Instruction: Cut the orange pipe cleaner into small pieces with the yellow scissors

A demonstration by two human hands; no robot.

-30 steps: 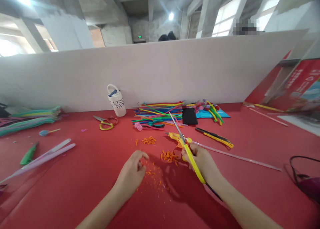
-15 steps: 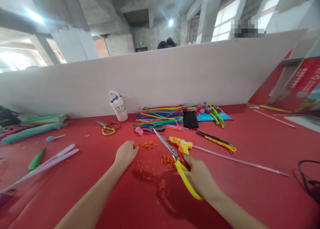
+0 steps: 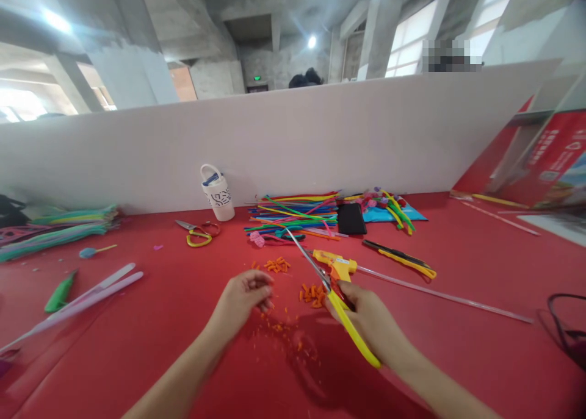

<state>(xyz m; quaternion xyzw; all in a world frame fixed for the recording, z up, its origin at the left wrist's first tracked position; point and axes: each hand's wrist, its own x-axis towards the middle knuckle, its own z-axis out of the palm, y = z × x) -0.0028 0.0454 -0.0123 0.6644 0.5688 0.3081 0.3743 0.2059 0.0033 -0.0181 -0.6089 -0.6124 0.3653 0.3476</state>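
My right hand grips a pair of scissors with yellow and red handles. Their blades point up and to the left, and look almost closed. Just left of the blades, my left hand hovers over the table with loosely curled fingers, and no object shows in it. Between the hands lies a pile of short orange pieces. Another orange pile sits beyond my left fingers. Tiny orange trimmings are scattered on the table nearer to me.
A yellow glue gun with a long clear glue stick lies beyond the scissors. Behind it are colourful pipe cleaners and a black rectangular item. A white cup, other scissors and a yellow-black cutter lie around the red table.
My left hand has moved off the far orange pile, toward me and slightly right, its fingers loosening. An orange piece now lies where its fingertips were. The scissors stay in my right hand.
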